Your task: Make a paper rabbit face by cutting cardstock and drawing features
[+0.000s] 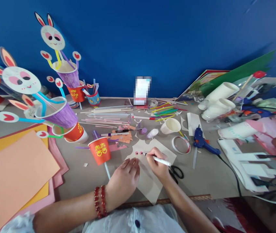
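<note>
Flat on a sheet of off-white paper [150, 183] rests my left hand [124, 179], its fingers stretched out and holding nothing. My right hand [156, 165] is closed around a white marker [162, 160]. The marker's dark tip is at two small pink circles [136, 153] with dark centres, drawn on the sheet. Black scissor handles [178, 172] stick out beside the right wrist, with the blades hidden. Left of the sheet is a red paper cup [99, 151] with yellow characters and a pale straw below it.
Rabbit figures [21, 80] on purple cups stand at the left, behind stacked coloured paper [18, 171]. Straws [109, 115] and pens lie further back. A white cup [170, 126], tape roll [181, 144], blue glue gun [202, 142] and power strip [240, 165] sit to the right.
</note>
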